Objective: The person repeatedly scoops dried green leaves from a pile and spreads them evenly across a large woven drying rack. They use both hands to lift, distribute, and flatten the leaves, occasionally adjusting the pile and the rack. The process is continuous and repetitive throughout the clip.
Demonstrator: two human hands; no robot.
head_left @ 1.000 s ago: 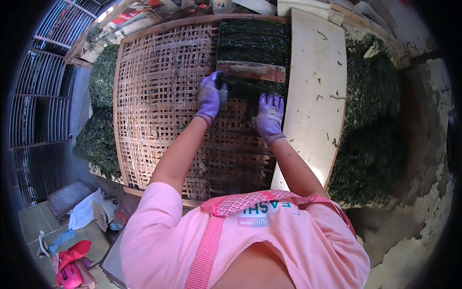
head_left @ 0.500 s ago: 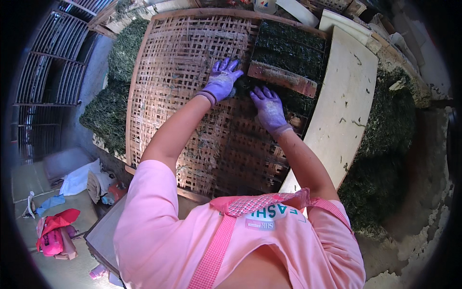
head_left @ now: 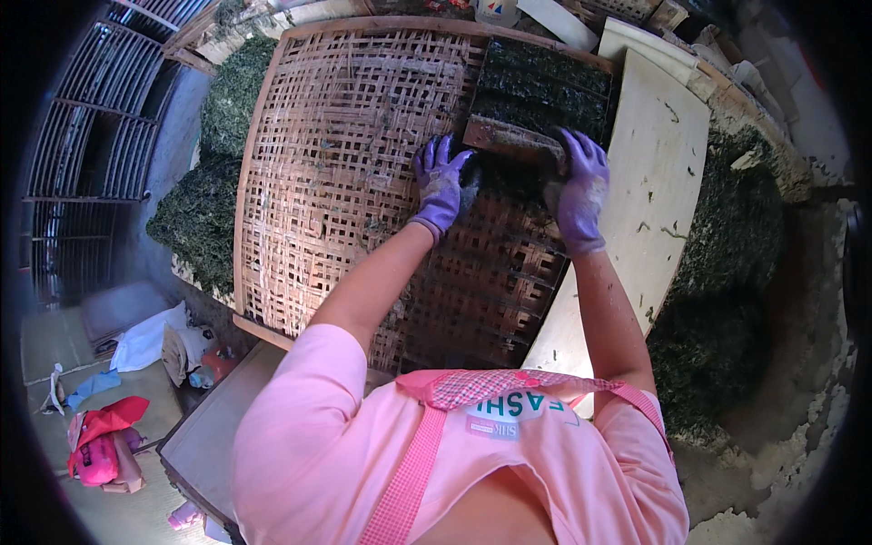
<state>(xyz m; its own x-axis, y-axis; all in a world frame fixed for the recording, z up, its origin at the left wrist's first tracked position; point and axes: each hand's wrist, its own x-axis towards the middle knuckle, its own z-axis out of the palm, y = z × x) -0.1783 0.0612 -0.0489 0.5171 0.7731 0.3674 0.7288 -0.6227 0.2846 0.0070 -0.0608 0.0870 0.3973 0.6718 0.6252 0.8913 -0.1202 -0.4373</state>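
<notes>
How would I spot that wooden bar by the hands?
Find the big woven rack. At its upper right, against the dark green matter, the wooden bar runs between left hand and right hand. It's short and reddish-brown, unlike the long pale board further right.

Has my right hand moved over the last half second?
Yes, rightward: your right hand now overlaps the left edge of the pale board in view; before, it fell short.
</notes>
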